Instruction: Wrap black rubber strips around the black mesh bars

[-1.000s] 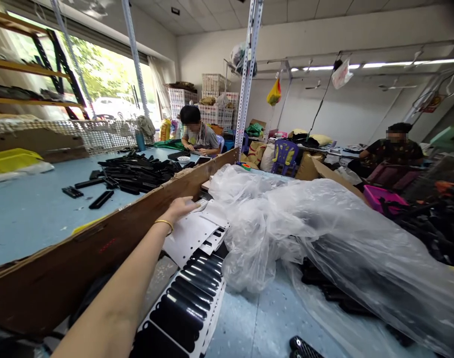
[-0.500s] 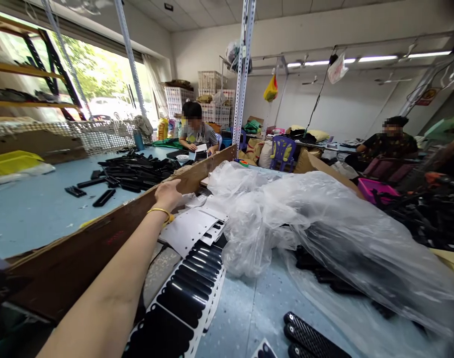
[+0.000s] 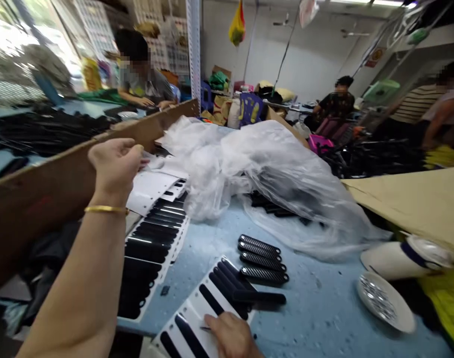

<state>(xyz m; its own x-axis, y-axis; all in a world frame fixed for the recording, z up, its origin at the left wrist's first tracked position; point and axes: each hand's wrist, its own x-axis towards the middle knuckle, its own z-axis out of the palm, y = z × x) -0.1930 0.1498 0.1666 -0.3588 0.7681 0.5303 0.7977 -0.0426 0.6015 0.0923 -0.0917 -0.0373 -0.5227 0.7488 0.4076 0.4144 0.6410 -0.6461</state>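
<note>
My left hand [image 3: 117, 161], with a gold bangle at the wrist, is raised by the cardboard divider, its fingers curled closed beside crumpled white paper; what they hold, if anything, is hidden. My right hand [image 3: 232, 335] is closed at the bottom, pinching a thin pointed thing too small to name, over a white sheet [image 3: 191, 311] with black strips. A black bar [image 3: 260, 297] lies across that sheet. Several carbon-patterned black pieces [image 3: 262, 258] are lined up above it. Long sheets of black strips [image 3: 148, 248] lie below my left hand.
Clear plastic film [image 3: 286, 169] covers black parts at the centre. A cardboard divider [image 3: 62, 171] runs along the left. At right are a dish of small shiny pieces [image 3: 385, 303] and a white cup [image 3: 394, 258]. A person [image 3: 144, 79] sits beyond the divider; others are at the back right.
The view has swung right and down. My right hand, the strip sheet, the dish and the cup have come into view. My left hand's fingers are now curled in more.
</note>
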